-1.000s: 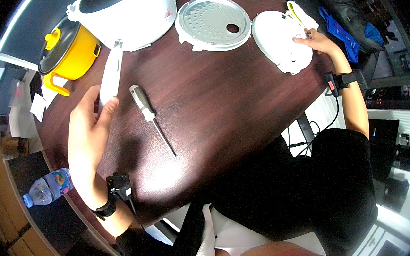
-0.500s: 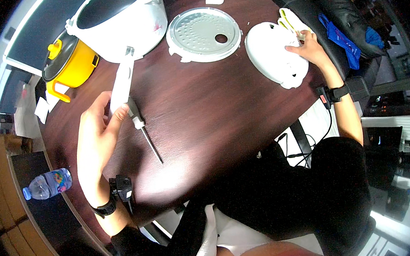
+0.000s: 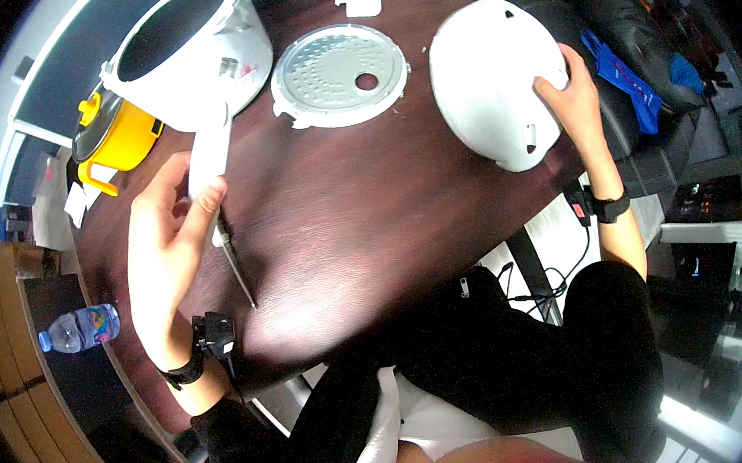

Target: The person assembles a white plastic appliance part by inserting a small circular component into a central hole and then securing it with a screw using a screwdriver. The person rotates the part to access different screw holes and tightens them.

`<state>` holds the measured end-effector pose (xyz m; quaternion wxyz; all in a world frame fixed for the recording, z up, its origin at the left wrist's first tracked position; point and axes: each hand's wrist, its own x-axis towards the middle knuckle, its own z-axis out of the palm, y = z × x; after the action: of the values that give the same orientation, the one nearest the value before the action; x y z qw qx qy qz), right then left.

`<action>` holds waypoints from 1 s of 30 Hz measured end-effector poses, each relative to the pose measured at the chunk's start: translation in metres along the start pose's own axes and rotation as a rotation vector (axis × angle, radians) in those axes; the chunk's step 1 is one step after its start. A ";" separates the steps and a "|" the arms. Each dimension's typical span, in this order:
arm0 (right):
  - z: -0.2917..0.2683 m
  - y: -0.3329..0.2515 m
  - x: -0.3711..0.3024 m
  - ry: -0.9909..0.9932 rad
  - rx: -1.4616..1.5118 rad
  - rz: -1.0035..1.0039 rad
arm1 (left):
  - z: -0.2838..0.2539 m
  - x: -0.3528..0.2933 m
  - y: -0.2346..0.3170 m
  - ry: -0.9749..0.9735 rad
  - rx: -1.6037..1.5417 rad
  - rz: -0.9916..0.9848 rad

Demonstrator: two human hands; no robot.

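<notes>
Clasping white cover (image 3: 490, 80): right hand (image 3: 576, 97), thumb inward.

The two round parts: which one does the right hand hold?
The smooth white cover, gripped at its edge by the right hand; the grey perforated disc lies untouched on the table.

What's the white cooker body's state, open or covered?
Open: the white cooker body shows its dark inside, uncovered; the right hand grips the rounded white cover apart from it.

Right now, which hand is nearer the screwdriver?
Left. The left hand is near the screwdriver, partly hiding it; the right hand is far rightward, holding the white cover.
</notes>
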<state>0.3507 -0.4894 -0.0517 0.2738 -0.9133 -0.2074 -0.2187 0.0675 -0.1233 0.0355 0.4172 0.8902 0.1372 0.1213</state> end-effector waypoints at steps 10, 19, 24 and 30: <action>0.028 -0.106 0.028 0.208 0.333 -0.285 | 0.017 -0.008 0.029 -0.005 -0.533 0.069; 0.048 -0.225 0.030 0.277 0.534 -0.434 | 0.023 0.001 0.025 -0.084 -1.048 0.175; 0.053 -0.249 0.017 0.172 0.621 -0.395 | 0.024 0.009 0.019 -0.048 -1.077 0.121; 0.048 -0.251 0.016 0.192 0.570 -0.430 | 0.031 0.014 0.013 -0.024 -1.056 0.126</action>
<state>0.2524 -0.2654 0.0226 0.4833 -0.7113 -0.4205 -0.2892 0.0930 -0.1483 0.0280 0.8019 0.5669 -0.0011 0.1886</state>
